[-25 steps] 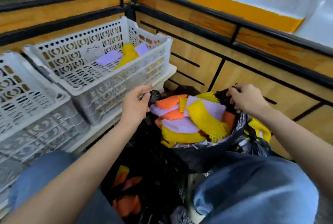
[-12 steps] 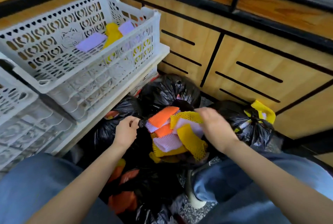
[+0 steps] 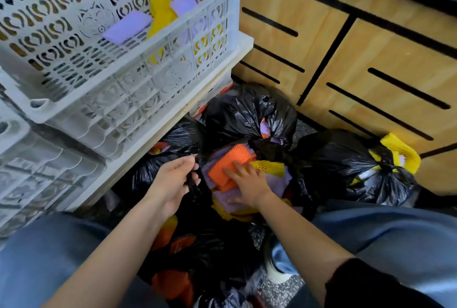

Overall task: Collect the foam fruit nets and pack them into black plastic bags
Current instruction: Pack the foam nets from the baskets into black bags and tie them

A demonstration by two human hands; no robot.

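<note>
An open black plastic bag [image 3: 304,184] sits on the floor between my knees, heaped with orange, purple and yellow foam fruit nets [image 3: 222,166]. My left hand [image 3: 173,184] grips the bag's left rim. My right hand [image 3: 247,181] lies flat on the nets with straight fingers and presses them down. A few purple and yellow nets [image 3: 128,26] lie in the white plastic crate [image 3: 148,80] at the upper left.
Tied black bags stand behind [image 3: 247,109] and to the right [image 3: 358,166], the right one with yellow net sticking out. More black bags with orange nets [image 3: 173,283] lie near my legs. Wooden cabinet panels [image 3: 371,65] close the right side. Stacked white crates [image 3: 29,171] fill the left.
My right hand let go of the bag's far rim and came down flat onto the nets. The heap sits lower in the bag. The view tilted further down.
</note>
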